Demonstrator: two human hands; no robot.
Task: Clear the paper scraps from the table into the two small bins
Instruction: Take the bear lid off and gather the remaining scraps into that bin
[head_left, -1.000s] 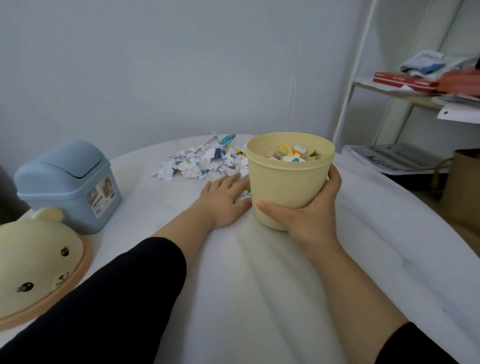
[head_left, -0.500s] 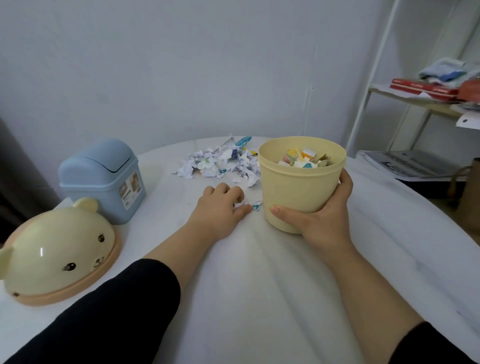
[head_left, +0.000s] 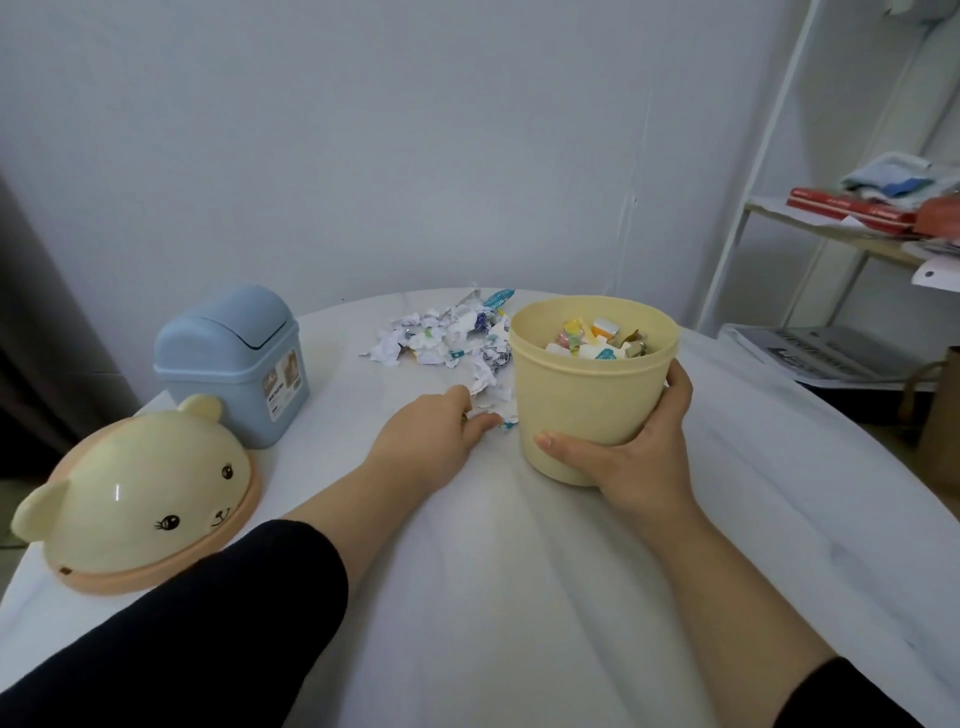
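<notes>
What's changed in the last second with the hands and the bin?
The left hand, flat on the table a second ago, has curled around a few scraps beside the yellow bin. The right hand still holds that bin; blue bin, bear lid and scrap pile have not moved.

Crumpled scraps (head_left: 441, 338) between blue bin (head_left: 234, 358), yellow bin (head_left: 587, 400)

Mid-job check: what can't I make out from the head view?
Head view:
Left hand: whether its curled fingers pinch any paper scraps; its own back hides them.
Blue bin: contents, behind its shut lid.
Yellow bin, gripped by the right hand: fill depth, behind its wall; any scraps behind it.
</notes>
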